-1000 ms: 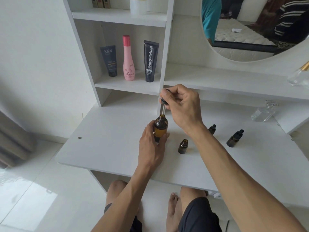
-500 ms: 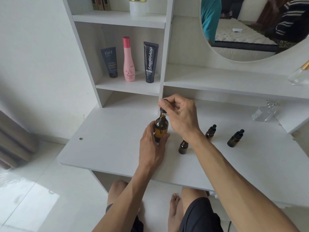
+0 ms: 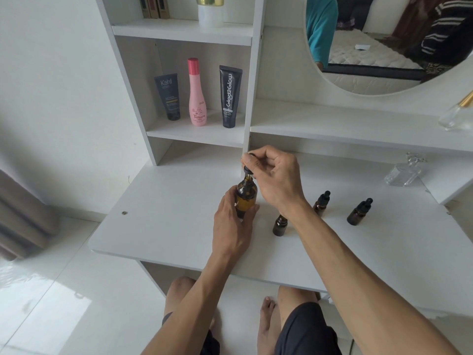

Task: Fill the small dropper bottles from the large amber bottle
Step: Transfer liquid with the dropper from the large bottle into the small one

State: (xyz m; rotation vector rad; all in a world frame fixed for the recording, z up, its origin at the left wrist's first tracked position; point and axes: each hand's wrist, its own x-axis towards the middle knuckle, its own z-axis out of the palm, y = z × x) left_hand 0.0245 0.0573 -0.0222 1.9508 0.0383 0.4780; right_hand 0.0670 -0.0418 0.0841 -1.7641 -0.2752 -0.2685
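Observation:
The large amber bottle (image 3: 246, 196) stands upright on the white dressing table (image 3: 163, 221), and my left hand (image 3: 233, 224) grips its lower body from the near side. Just above its open neck, my right hand (image 3: 275, 178) pinches the black bulb of a dropper (image 3: 247, 168), whose glass tube reaches down into the bottle. An uncapped small amber bottle (image 3: 279, 224) stands right of the large one, partly behind my right forearm. Two capped small dropper bottles (image 3: 321, 203) (image 3: 358, 211) stand farther right.
Three cosmetic tubes and bottles (image 3: 197, 93) stand on the shelf behind. Clear glass perfume bottles (image 3: 403, 172) (image 3: 457, 114) sit at the right. A round mirror (image 3: 384, 42) hangs above. My knees and feet show under the table's front edge.
My right hand has lowered the dropper, so its tube now sits deeper in the large amber bottle. My left hand has kept its hold on the bottle.

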